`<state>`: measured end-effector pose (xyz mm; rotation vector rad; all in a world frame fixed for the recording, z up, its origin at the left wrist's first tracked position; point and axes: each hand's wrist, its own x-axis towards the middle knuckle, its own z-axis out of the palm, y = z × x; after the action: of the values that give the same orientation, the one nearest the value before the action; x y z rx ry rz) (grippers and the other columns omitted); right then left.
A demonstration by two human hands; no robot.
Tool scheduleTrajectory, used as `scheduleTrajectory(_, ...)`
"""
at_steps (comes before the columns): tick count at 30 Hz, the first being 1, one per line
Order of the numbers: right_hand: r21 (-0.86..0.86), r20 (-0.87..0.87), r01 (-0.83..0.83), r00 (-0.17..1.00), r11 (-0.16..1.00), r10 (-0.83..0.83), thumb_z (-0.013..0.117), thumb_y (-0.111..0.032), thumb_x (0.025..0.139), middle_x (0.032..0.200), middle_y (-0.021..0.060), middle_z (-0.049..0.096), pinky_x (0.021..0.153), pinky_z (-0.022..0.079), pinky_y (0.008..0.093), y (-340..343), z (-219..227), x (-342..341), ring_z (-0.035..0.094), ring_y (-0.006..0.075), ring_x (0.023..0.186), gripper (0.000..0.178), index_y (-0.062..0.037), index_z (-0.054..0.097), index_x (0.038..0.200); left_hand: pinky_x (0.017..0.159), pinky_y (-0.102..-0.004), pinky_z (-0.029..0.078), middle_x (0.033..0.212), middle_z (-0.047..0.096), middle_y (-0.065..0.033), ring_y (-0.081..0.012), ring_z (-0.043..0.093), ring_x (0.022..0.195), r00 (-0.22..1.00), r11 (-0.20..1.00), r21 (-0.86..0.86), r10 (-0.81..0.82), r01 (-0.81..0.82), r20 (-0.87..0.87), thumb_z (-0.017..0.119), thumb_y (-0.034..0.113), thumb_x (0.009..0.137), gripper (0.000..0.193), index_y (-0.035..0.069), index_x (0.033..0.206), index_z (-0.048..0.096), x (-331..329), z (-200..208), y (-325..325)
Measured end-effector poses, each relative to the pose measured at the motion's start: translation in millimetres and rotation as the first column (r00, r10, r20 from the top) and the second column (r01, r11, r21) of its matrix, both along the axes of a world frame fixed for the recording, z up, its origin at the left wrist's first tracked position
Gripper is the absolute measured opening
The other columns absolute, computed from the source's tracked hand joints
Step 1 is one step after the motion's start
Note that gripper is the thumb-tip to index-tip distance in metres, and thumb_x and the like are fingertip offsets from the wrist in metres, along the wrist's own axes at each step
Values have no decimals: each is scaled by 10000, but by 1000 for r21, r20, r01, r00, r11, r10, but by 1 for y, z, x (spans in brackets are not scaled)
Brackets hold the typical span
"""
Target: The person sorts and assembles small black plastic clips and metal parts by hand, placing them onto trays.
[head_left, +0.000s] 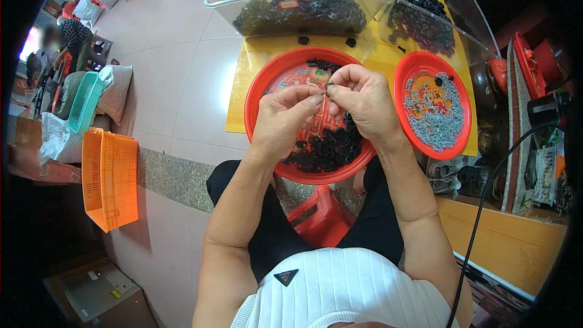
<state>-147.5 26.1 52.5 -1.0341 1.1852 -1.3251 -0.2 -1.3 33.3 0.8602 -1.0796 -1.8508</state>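
Note:
My left hand [288, 115] and my right hand [363, 100] meet over a large red tray [260, 79], fingertips pinched together. Between them is a small dark part [328, 87], mostly covered by the fingers, and its exact kind does not show. Both hands are closed on it. Beneath them, small black plastic pieces [328, 150] lie heaped along the tray's near and right side, with a few more at its far edge. Right of my right hand, a smaller red plate [401, 94] carries many silvery screw-like metal pieces [438, 124] and one black piece.
Two clear plastic bins, one in front [303, 1] and one at the right [464, 33], hold black parts on the yellow board [243, 109]. An orange crate [110, 176] stands at left. A black cable [486, 188] runs down the right. People sit at the far left.

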Motion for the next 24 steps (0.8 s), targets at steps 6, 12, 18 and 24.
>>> scheduleTrajectory(6, -24, 15, -35, 999, 999, 35, 548, -13, 783, 690, 47, 585, 503, 462, 194, -1, -3, 1, 568, 75, 554, 52, 26, 564, 812, 469, -150, 338, 659, 562, 8, -13, 442, 534, 998, 1000, -7, 7, -8, -60, 595, 100, 810, 121, -13, 850, 611, 1, -8, -3)
scheduleTrajectory(12, 6, 4, -65, 998, 998, 65, 551, -2, 796, 702, 75, 598, 506, 480, 204, 0, -1, 0, 586, 101, 565, 69, 45, 570, 842, 494, -150, 345, 665, 561, 9, -12, 455, 569, 999, 997, -73, 38, -38, -9, 586, 99, 815, 117, -14, 830, 613, 3, -8, -3)
scheduleTrajectory(18, -27, -50, -62, 997, 998, 61, 539, 2, 800, 660, 69, 592, 485, 472, 204, 1, -3, 2, 580, 98, 544, 54, 40, 568, 824, 561, -175, 387, 699, 579, -2, -28, 480, 618, 999, 987, -157, 34, -32, 11, 576, 79, 812, 114, -26, 826, 620, 2, -9, -3)
scheduleTrajectory(24, -9, -67, -63, 996, 998, 62, 539, -1, 801, 627, 61, 590, 468, 463, 201, 2, -3, 2, 575, 93, 530, 45, 29, 568, 818, 595, -188, 408, 711, 587, -6, -40, 502, 648, 997, 978, -204, 51, -39, 57, 564, 60, 805, 105, -26, 816, 625, 1, -8, -1)
